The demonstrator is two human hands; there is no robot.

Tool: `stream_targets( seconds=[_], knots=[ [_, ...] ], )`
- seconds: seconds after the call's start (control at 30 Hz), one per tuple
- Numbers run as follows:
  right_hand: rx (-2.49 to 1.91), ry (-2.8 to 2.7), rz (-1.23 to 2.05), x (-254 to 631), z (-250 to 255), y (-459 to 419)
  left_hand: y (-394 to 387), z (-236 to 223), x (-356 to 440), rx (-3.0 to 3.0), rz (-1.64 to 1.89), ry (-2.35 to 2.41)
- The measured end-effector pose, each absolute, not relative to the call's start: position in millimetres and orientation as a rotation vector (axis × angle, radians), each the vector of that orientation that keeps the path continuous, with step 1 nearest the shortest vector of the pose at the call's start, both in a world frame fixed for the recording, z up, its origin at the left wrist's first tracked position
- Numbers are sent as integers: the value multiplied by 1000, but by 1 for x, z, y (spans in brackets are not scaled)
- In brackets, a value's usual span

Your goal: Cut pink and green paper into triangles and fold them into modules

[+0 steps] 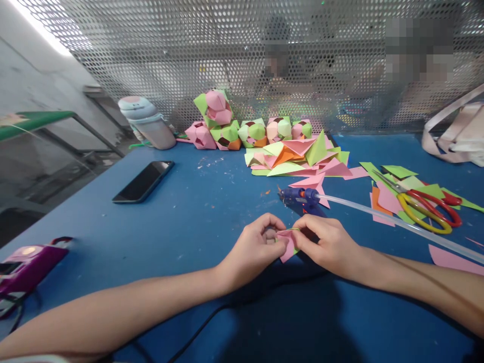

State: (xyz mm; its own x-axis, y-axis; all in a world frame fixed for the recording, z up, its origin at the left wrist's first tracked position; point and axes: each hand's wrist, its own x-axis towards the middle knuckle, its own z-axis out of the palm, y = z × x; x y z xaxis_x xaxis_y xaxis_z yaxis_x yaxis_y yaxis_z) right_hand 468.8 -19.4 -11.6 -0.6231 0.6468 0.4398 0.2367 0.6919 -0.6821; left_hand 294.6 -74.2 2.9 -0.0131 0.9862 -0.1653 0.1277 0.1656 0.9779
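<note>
Between my two hands is a small folded paper piece (pixel 289 246), pink with green edges. My left hand (pixel 259 247) pinches its left side between thumb and fingers. On its right side, my right hand (pixel 325 244) is closed with thumb and fingertips on the paper. A blue glue gun (pixel 302 195) lies just beyond my hands, with a long clear glue stick (pixel 381 214) running out of its back to the right. Behind it rests a heap of pink, green and orange paper pieces (pixel 298 156). Folded paper balls (pixel 252 132) stand in a row at the back, one on top.
Scissors (pixel 427 204) with red and yellow handles lie on paper scraps at right. A phone (pixel 143 182), a bottle (pixel 149 123) and a purple device (pixel 28 275) are at left. A black cable (pixel 212 317) crosses the blue table (pixel 170 242). Perforated metal (pixel 227 55) borders the back.
</note>
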Motion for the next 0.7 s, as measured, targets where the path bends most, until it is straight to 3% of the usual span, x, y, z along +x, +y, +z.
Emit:
stream_targets(
  seconds=[0.7],
  knots=[
    [-700,-2184,704,477,-3,-23,-76,4,287,1156,1139,1312]
  ],
)
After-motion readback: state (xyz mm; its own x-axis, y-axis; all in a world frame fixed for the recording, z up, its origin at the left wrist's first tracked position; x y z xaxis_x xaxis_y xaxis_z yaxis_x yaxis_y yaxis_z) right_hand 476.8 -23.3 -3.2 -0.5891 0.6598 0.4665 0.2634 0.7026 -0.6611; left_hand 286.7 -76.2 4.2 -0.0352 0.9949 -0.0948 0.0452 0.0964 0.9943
